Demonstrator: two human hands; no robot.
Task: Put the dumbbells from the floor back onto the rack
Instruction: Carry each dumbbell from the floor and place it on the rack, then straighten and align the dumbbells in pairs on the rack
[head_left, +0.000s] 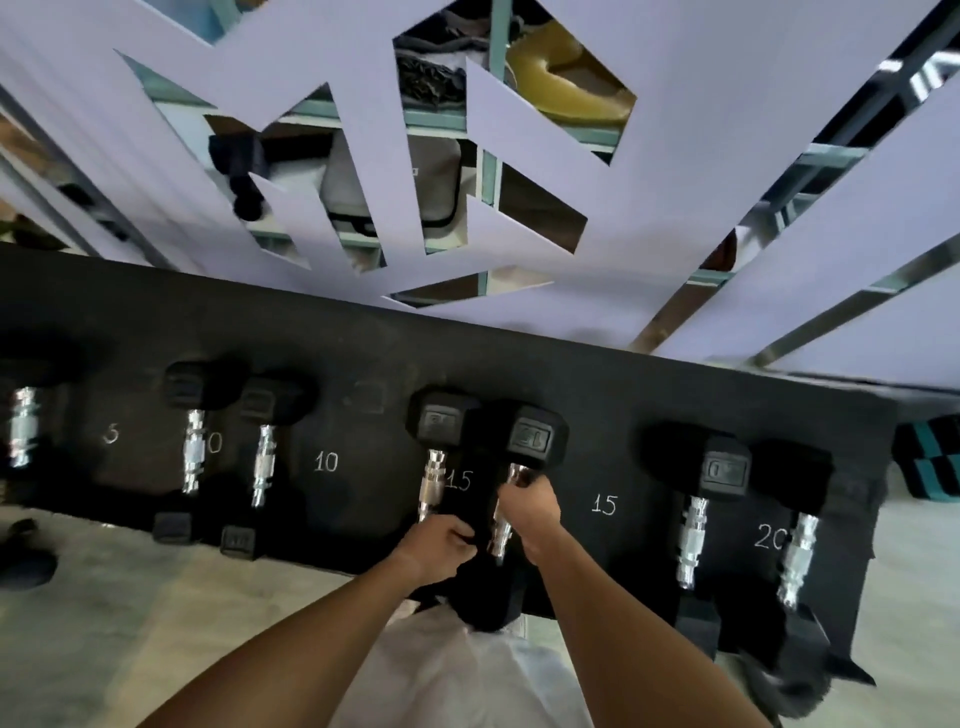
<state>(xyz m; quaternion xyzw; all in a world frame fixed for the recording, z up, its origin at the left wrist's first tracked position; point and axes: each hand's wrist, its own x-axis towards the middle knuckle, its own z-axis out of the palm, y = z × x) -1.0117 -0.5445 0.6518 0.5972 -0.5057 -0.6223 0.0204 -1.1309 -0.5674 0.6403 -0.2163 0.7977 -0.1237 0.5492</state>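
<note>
Gripping one dumbbell (511, 506) with both hands, right hand (530, 506) and left hand (441, 540) clamped tight; neighbouring dumbbell (435, 467) could pinch fingers.

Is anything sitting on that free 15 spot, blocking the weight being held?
Nothing visible does. The dumbbell in the right hand sits just left of the bare 15 mark; the nearest 20 dumbbell lies beyond it on the rack.

Black rack (363, 332), white chalked numbers (326, 461); black-headed dumbbells (535, 436), chrome handles (693, 540).
</note>
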